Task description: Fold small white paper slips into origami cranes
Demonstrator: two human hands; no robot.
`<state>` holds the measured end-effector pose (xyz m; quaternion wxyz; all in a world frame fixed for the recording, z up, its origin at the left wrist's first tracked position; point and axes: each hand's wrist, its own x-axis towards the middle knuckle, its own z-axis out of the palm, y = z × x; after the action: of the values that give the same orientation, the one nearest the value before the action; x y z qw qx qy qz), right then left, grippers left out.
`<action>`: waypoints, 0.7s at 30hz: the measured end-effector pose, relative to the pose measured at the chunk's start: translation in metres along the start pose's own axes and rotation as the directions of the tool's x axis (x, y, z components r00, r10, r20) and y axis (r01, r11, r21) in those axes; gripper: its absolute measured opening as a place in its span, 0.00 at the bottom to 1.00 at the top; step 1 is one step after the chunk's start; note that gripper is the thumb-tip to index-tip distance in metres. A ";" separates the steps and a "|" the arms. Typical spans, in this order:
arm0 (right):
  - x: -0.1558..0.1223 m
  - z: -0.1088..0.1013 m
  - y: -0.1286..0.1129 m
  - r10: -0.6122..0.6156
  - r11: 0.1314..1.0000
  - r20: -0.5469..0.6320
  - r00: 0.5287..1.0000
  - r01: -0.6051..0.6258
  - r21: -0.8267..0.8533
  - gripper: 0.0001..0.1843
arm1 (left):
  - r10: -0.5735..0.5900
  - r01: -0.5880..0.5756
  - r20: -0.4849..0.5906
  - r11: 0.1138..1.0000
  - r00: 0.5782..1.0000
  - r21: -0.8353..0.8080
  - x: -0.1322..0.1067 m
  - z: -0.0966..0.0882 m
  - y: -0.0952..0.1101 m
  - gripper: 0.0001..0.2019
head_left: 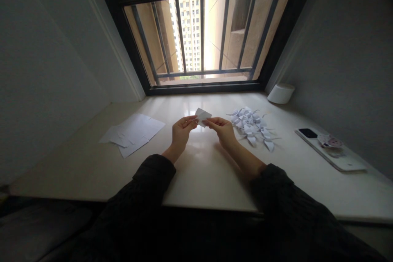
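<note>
A small folded piece of white paper [203,114] is held up above the white sill, between my two hands. My left hand [183,131] pinches its left edge with thumb and fingers. On the other side, my right hand [221,129] grips the lower right edge the same way. Fine creases on the paper are too small to make out. To the right lies a pile of folded white paper pieces [249,123] with thin pointed ends. Flat sheets of white paper [144,129], some of them small, lie overlapping on the left.
The pale, glossy sill [196,180] carries everything and ends at a front edge near my body. A phone [334,153] with a round grip lies at the right. A white cup-like object [281,93] stands in the back right corner, beside the barred window [202,37].
</note>
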<state>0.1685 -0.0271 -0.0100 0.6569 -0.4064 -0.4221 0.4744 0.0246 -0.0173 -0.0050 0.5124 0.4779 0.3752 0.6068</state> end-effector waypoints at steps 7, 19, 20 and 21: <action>-0.002 0.001 -0.002 -0.014 0.999 -0.014 1.000 0.015 0.050 0.15 | 0.003 -0.003 -0.007 1.000 1.000 0.008 -0.001 0.000 -0.001 0.15; 0.002 -0.006 0.001 -0.101 0.991 -0.001 0.995 0.101 -0.085 0.28 | 0.053 -0.063 0.070 0.986 0.996 0.154 -0.003 -0.004 0.001 0.30; 0.003 -0.007 0.001 -0.113 0.987 0.004 0.994 0.113 -0.113 0.27 | 0.049 -0.062 0.078 0.984 0.996 0.169 -0.003 -0.005 0.001 0.31; 0.003 -0.008 0.002 -0.126 0.982 0.008 0.992 0.125 -0.141 0.27 | 0.038 -0.052 0.079 0.983 0.996 0.174 -0.002 -0.006 0.001 0.31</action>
<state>0.1765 -0.0244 -0.0140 0.6553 -0.4247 -0.4790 0.4009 0.0187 -0.0196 -0.0057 0.4680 0.5524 0.3969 0.5642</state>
